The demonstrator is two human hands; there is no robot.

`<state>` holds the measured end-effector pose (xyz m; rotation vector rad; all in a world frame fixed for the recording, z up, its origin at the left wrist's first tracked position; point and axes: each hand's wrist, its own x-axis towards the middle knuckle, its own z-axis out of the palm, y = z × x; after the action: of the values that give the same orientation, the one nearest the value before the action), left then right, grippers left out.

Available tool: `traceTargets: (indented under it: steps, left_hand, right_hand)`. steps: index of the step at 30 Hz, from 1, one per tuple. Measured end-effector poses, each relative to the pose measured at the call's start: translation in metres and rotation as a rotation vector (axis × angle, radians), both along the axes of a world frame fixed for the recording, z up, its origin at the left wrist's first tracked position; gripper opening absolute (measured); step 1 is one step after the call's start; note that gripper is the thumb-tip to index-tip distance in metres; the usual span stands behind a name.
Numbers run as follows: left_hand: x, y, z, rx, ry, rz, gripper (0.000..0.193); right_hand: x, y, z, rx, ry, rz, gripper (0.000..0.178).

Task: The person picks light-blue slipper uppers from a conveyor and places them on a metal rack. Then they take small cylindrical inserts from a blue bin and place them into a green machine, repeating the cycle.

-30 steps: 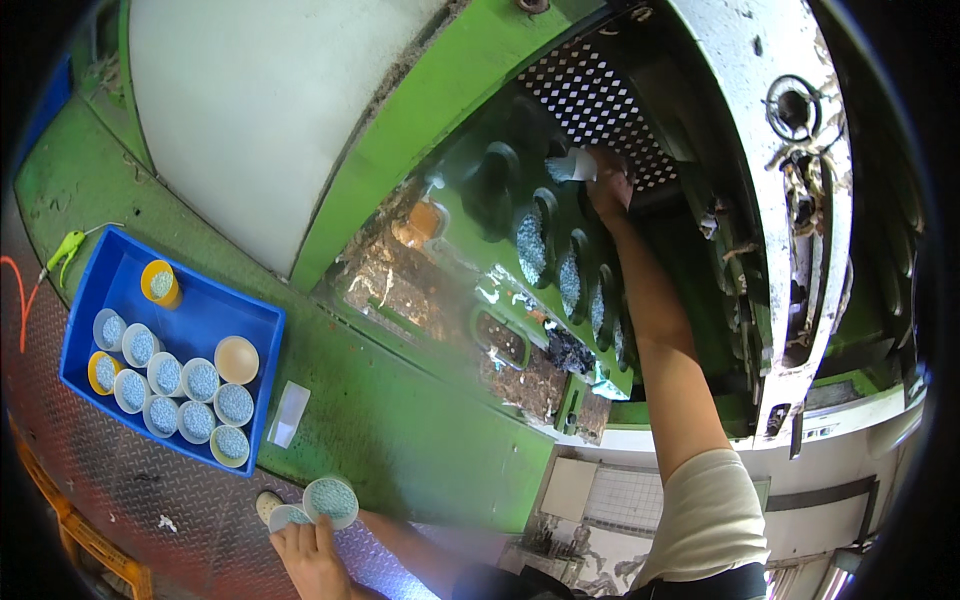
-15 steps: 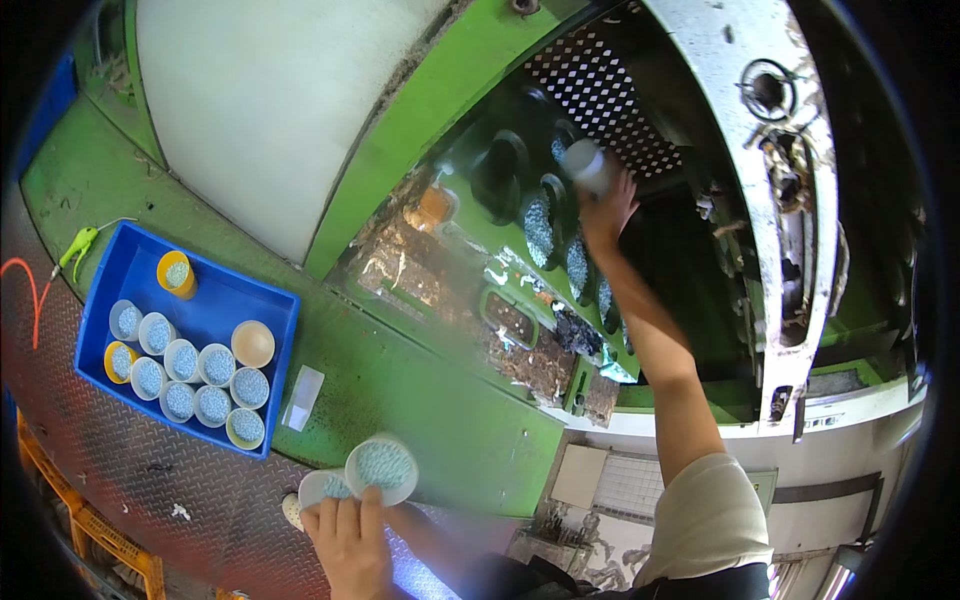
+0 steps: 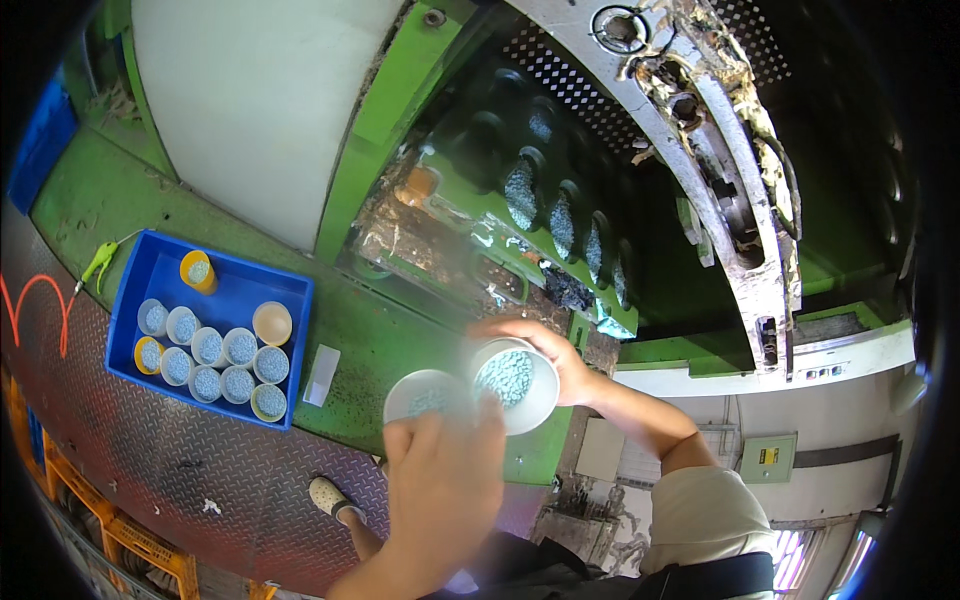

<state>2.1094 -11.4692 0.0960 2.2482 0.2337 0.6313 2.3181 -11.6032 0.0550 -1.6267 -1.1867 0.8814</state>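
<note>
My right hand (image 3: pixel 568 362) is wrapped around the far side of a white cup (image 3: pixel 540 400) of pale blue-green pellets. Fingers of my left hand (image 3: pixel 435 490) pinch the rim of a second whitish cup (image 3: pixel 397 397), also with pellets in it, and reach across to the near rim of the first one. Both cups sit side by side over the green ledge; a hazy blur covers part of them. Beyond my hands, several round dark openings in the green machine block (image 3: pixel 478 205) hold heaps of blue pellets (image 3: pixel 561 222).
A blue tray (image 3: pixel 128 285) on the left ledge holds several pellet-filled cups (image 3: pixel 208 347), two of them yellow, plus one beige-looking cup (image 3: pixel 272 323). Beside it lies a small white card (image 3: pixel 321 375). A grime-caked metal frame (image 3: pixel 735 200) arches at upper right. Below is a patterned metal floor (image 3: pixel 220 470).
My right hand has come back from the machine openings, where it held a whitish cup, to the right-hand pellet cup. My left hand and both cups have moved up and right in view.
</note>
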Motion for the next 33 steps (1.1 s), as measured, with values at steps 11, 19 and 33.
traceTargets:
  steps: [11,19,33]
  left_hand:
    - [-0.011,-0.014,-0.056,-0.218,0.005,0.205,0.040]
    - [-0.049,0.001,-0.136,-0.135,0.290,0.400,0.027]
    - [-0.025,-0.009,-0.158,-0.179,0.336,0.481,0.028]
  right_hand:
    - [0.210,-0.045,-0.001,-0.070,-0.600,-0.971,0.081]
    - [0.411,-0.076,-0.037,-0.580,-1.220,-0.907,0.083]
    - [0.462,-0.008,-0.039,-0.295,-2.333,-0.692,0.027]
